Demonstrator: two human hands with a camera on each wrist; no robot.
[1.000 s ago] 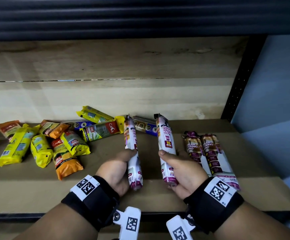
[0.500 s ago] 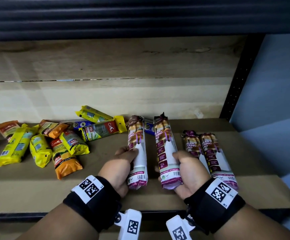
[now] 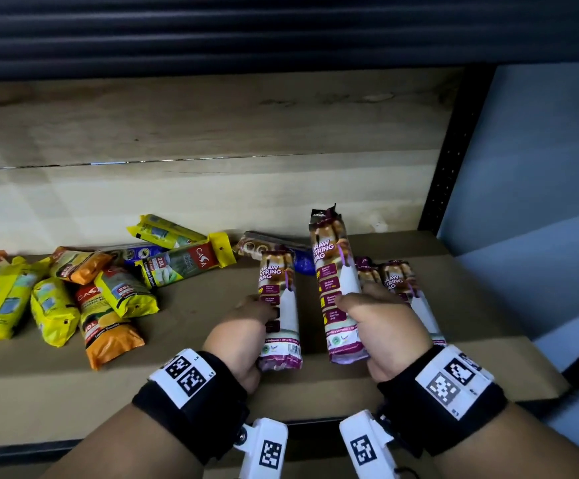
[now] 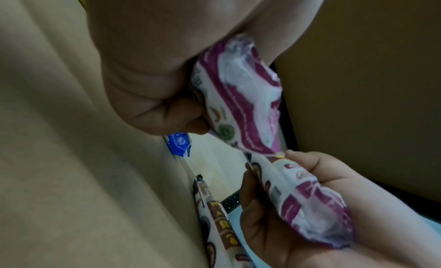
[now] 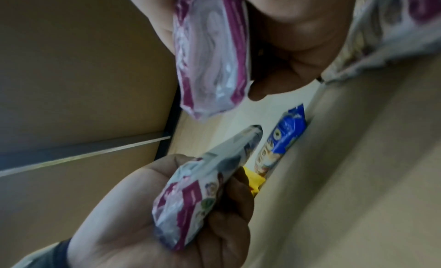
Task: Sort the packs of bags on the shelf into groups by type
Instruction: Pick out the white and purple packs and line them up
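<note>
Hands each carry one purple drawstring pack, so both are busy with the same type at once. The left hand (image 3: 243, 335) has its thumb and fingers curled round the lower half of the left pack (image 3: 278, 307), which stands nearly upright with its sealed bottom end poking out below the grip. The right hand (image 3: 383, 326) wraps the lower half of the right pack (image 3: 336, 292) in the same way, held a little higher, its top well above the fingers. Printed fronts face the head camera, probably so the labels can be read and matched before the packs are set down.

Just beyond the right hand's knuckles, on the outer side of that grip, two more purple packs (image 3: 396, 283) lie side by side on the shelf (image 3: 481, 323). That looks like the started group for this type, and the held packs seem meant to join it, the right one being nearest.

Away from the left grip, on its outer side, a loose heap of yellow and orange packs (image 3: 84, 299) lies unsorted. Behind the two held packs, past their tops, a blue pack (image 5: 290, 128) and another printed one rest against the back board.

From the wrist views, each pack's crimped end sits in the heel of its palm, the grip firm enough to crease the soft film.
</note>
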